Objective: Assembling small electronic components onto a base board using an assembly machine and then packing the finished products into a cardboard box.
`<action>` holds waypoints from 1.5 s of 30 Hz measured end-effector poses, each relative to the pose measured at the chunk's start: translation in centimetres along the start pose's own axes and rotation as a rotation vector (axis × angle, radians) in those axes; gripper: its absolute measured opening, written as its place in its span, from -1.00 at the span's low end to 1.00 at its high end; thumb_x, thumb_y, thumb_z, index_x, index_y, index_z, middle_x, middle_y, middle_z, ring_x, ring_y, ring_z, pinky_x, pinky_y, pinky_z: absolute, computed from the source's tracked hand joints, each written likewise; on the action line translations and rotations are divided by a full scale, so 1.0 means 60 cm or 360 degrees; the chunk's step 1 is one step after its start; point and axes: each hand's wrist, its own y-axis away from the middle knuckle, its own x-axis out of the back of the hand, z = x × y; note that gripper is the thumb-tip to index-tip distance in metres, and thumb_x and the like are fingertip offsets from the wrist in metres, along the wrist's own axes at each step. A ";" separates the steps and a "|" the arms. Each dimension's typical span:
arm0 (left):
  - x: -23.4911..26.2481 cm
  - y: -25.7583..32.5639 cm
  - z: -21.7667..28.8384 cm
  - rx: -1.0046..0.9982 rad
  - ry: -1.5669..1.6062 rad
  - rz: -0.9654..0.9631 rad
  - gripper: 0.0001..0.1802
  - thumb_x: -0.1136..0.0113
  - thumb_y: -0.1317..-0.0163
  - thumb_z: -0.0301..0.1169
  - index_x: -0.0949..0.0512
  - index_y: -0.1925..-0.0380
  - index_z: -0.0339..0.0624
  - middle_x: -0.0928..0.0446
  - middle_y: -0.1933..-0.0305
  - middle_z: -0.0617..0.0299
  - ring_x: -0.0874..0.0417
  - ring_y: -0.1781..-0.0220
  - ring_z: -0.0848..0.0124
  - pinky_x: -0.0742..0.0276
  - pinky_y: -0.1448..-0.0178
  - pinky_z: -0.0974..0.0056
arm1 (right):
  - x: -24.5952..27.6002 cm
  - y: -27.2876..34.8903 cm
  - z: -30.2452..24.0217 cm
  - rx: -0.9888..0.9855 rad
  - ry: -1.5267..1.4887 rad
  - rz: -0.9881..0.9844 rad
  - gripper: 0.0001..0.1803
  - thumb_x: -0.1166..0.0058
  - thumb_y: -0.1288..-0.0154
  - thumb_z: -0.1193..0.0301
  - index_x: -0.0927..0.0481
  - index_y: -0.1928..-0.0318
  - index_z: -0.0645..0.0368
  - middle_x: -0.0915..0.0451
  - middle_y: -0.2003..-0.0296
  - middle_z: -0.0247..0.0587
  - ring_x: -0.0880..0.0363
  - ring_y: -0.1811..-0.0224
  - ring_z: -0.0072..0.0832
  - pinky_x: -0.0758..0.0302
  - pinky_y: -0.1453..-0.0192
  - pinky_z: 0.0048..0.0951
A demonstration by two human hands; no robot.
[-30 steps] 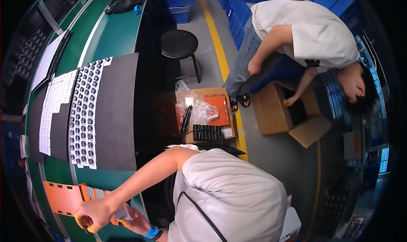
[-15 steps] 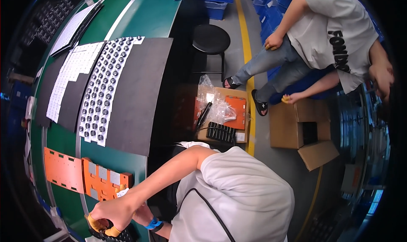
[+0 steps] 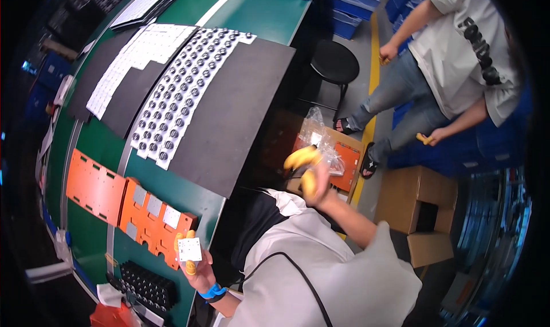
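Note:
My left hand [image 3: 200, 272], with yellow finger covers and a blue band at the wrist, grips a small square white plate [image 3: 189, 250] dotted with small marks. It hovers by the near edge of an orange slotted fixture [image 3: 146, 212] that bears several grey and white square plates. My right hand [image 3: 315, 175], also in yellow finger covers, is raised off the table's edge, over a floor box. It is blurred, but its fingers look apart with nothing visible between them. A black tray of rounded parts [image 3: 148, 286] lies at the table's near end.
An orange slotted board [image 3: 94, 186] adjoins the fixture. Rows of black round parts on white plates [image 3: 177, 95] lie on a dark mat [image 3: 235, 115]. A black stool [image 3: 335, 62], a cardboard box [image 3: 401, 201] and another person [image 3: 452, 69] are at the right.
My right hand has swung away from the black tray, out past the table's edge. My left hand now shows clear with the white plate in it. The view has shifted.

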 end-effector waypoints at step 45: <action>-0.086 -0.039 0.069 -0.1037 -0.1358 0.0052 -0.39 -0.52 -0.01 -0.47 -0.57 -0.13 -0.28 -0.65 -0.11 0.07 -0.67 0.22 0.43 -0.52 0.32 0.43 | -0.274 -0.063 -0.139 -0.0204 -0.0337 -0.1221 -0.68 -0.34 -0.21 0.51 -0.68 0.00 0.23 -0.53 0.57 -0.41 -0.23 0.62 -0.76 -0.15 0.56 -0.61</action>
